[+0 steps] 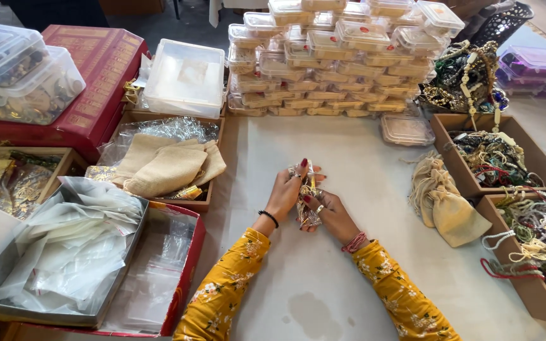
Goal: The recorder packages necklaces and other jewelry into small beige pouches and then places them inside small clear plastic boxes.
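I see both hands, left hand (pixel 284 191) & right hand (pixel 332 211), gripping a small clear jewellery packet (pixel 306 196) mid-packing; next needs careful sealing, I judge.

Jewellery packing workshop: stacked clear boxes (pixel 342 60) beyond the grip, bead-filled cardboard trays (pixel 494 155) right, cloth pouches (pixel 165 165) left, on desk (pixel 349 189).
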